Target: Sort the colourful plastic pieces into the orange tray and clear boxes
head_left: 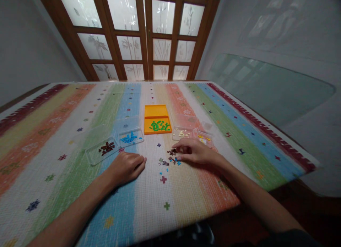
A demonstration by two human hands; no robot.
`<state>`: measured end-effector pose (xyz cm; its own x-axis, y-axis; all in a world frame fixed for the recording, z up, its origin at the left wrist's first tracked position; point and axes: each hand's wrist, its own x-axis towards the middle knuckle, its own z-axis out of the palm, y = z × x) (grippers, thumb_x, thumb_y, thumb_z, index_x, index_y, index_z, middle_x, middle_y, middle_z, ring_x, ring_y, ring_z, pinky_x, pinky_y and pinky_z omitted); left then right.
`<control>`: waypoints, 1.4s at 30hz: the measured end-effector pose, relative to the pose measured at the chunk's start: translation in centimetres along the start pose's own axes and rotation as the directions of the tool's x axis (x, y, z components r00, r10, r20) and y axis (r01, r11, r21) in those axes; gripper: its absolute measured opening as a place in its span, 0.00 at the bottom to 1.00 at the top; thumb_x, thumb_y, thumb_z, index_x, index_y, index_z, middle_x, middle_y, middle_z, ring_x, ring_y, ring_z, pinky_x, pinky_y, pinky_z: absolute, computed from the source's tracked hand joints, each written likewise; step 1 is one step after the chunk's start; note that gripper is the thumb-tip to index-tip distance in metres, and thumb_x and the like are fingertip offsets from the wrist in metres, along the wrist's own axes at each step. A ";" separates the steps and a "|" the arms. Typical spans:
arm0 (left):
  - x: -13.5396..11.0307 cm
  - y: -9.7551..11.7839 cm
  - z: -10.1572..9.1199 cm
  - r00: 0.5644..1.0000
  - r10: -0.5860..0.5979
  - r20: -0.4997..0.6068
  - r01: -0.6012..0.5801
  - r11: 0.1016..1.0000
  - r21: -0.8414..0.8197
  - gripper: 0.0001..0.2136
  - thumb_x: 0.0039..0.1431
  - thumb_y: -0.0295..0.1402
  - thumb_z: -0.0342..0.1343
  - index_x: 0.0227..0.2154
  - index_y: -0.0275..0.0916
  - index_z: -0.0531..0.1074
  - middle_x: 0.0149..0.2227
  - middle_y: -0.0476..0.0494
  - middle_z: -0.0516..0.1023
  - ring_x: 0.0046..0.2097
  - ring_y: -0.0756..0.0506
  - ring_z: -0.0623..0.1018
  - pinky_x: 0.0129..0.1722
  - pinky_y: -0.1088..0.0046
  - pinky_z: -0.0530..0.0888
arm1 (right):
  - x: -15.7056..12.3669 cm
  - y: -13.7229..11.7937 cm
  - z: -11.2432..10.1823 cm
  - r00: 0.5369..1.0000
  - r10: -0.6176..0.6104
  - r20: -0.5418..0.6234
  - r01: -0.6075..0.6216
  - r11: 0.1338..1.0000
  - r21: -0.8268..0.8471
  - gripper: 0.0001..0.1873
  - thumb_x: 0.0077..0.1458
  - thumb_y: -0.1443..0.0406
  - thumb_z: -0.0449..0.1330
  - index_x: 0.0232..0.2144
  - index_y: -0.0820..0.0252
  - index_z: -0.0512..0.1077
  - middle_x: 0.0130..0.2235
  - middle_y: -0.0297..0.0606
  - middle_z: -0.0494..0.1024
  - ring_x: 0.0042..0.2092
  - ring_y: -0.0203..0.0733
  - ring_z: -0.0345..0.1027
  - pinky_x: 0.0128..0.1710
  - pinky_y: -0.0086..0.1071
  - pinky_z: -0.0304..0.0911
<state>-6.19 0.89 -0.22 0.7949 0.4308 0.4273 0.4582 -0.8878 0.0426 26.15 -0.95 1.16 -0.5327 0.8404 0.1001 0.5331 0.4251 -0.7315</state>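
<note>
My right hand (195,151) reaches over a small loose pile of brown and blue pieces (173,154). Its thumb and forefinger curve around the pile's right side, with a gap between them; nothing shows between the tips. Resting on the cloth to the left, my left hand (129,166) is curled, its fingers folded in, and what they may hold is hidden. Several tiny blue pieces (163,178) and a few dark striped strips (165,163) lie between the two hands.
A yellow case (157,111) with green pieces (160,125) lies open at the centre. Clear boxes hold dark brown pieces (107,148), blue pieces (129,137), cream pieces (182,133) and yellow pieces (204,137). A striped cloth (149,211) covers the table.
</note>
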 end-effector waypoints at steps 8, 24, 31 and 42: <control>-0.1 0.0 0.1 1.000 -0.011 0.008 0.011 1.000 -0.024 0.20 0.71 0.30 0.44 0.21 0.39 0.66 0.17 0.51 0.67 0.19 0.50 0.66 0.22 0.71 0.60 | 0.3 -1.1 0.6 0.994 0.056 -0.099 -0.067 0.992 -0.109 0.06 0.62 0.65 0.63 0.42 0.59 0.78 0.38 0.39 0.81 0.35 0.38 0.71 0.35 0.33 0.64; -0.1 0.0 0.2 1.000 -0.016 -0.002 0.016 0.999 -0.032 0.19 0.70 0.29 0.44 0.21 0.39 0.66 0.18 0.50 0.67 0.19 0.51 0.66 0.21 0.72 0.61 | 0.3 -1.6 0.7 0.999 0.020 -0.028 -0.022 0.995 -0.101 0.08 0.64 0.65 0.61 0.44 0.59 0.78 0.39 0.40 0.82 0.38 0.39 0.73 0.40 0.34 0.66; -0.1 0.0 0.2 1.000 -0.010 0.004 0.010 1.000 -0.006 0.19 0.70 0.29 0.44 0.21 0.39 0.67 0.18 0.50 0.68 0.20 0.50 0.67 0.22 0.71 0.62 | 0.3 -1.5 0.4 0.999 0.034 0.020 -0.033 0.998 -0.052 0.10 0.62 0.62 0.64 0.45 0.59 0.79 0.37 0.38 0.80 0.35 0.38 0.71 0.36 0.32 0.64; -0.1 -0.1 0.3 1.000 0.010 -0.018 -0.009 1.000 0.023 0.20 0.71 0.30 0.43 0.21 0.39 0.66 0.17 0.50 0.68 0.19 0.50 0.67 0.22 0.70 0.59 | 0.8 -2.1 1.9 0.991 0.060 -0.116 -0.067 0.996 -0.063 0.06 0.61 0.65 0.65 0.40 0.59 0.78 0.38 0.39 0.82 0.39 0.40 0.73 0.40 0.34 0.65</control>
<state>-6.15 0.96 -0.52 0.7921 0.4193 0.4436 0.4598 -0.8878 0.0182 23.32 -1.78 1.54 -0.4198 0.8977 0.1341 0.6081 0.3878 -0.6927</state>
